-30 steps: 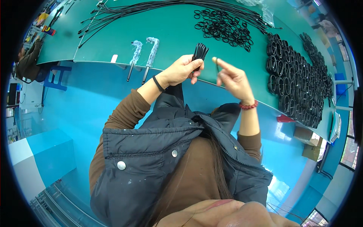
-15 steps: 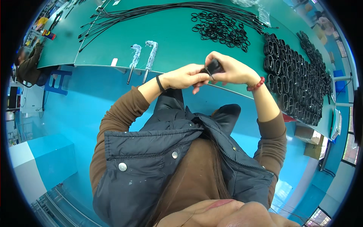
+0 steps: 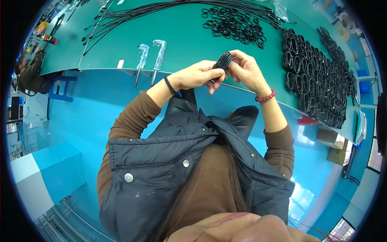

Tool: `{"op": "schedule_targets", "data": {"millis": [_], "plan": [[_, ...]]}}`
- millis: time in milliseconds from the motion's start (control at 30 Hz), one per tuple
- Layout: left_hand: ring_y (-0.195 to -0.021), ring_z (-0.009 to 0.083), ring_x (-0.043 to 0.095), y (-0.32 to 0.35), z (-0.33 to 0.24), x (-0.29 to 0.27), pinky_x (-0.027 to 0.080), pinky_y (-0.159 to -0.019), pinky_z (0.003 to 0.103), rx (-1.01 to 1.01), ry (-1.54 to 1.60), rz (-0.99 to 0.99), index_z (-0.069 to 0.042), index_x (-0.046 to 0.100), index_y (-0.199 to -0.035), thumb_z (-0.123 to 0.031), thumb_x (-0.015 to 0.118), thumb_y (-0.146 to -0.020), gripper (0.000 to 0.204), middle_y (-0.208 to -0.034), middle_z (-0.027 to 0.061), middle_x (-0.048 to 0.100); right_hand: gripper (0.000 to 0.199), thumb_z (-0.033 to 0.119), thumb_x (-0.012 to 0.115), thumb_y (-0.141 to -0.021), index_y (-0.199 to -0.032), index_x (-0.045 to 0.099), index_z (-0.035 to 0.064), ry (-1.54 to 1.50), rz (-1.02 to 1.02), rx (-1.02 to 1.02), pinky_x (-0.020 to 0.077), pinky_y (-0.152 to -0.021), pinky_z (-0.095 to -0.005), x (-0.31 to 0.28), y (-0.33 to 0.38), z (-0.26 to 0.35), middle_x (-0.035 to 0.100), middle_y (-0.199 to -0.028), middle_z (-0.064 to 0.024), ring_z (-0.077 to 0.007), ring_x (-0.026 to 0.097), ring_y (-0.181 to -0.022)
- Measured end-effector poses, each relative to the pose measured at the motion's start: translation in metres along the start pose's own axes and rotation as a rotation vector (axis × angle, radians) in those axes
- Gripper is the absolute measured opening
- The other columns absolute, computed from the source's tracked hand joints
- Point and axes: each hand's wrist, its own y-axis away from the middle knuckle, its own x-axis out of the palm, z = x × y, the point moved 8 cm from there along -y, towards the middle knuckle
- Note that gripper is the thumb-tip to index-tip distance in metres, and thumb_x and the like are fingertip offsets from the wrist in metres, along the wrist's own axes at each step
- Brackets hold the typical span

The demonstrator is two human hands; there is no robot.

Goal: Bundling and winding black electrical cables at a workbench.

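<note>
head | both hands, left (image 3: 197,75) and right (image 3: 246,70), grasping black ring bundle (image 3: 223,62) | raised over counter (image 3: 185,44) edge, gathered tight for grip

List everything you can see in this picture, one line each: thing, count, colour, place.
Bundle of black loops: one, black, held between both hands.
Loose rings: many, black, far middle of the table.
Stacked coils: many, black, right side of the table.
Long cords: many, black, far edge of the table.
Wrapped tools: two, pale wrapping, near edge of the table.
Table: one, green.
Floor: blue.
Left hand: black wristband.
Right hand: red bead bracelet.
</note>
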Motion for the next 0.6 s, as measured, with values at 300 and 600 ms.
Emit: {"op": "schedule_targets", "data": {"millis": [300,600], "plan": [[-0.068,0.0161,0.06,-0.001,0.005,0.001,0.055,-0.058,0.025,-0.009,0.043,-0.016,-0.001,0.056,-0.096,-0.02,0.051,-0.098,0.02,-0.084,0.0085,0.06,0.025,0.0,0.048,-0.083,-0.105,0.061,0.0022,-0.067,-0.145,0.1,0.0337,-0.037,-0.0193,0.0,-0.003,-0.018,0.059,-0.062,-0.0038,-0.007,0.046,-0.044],[-0.081,0.0185,0.065,0.009,-0.002,-0.03,0.059,-0.067,0.029,0.192,-0.113,-0.341,0.0,0.057,-0.1,-0.02,0.06,-0.093,0.021,-0.089,0.0098,0.062,0.025,0.004,0.048,-0.081,-0.101,0.062,0.0017,0.132,-0.175,0.1,0.0336,-0.037,-0.02,-0.009,-0.001,-0.019,0.06,-0.064,-0.0043,-0.0082,0.046,-0.044]]}}
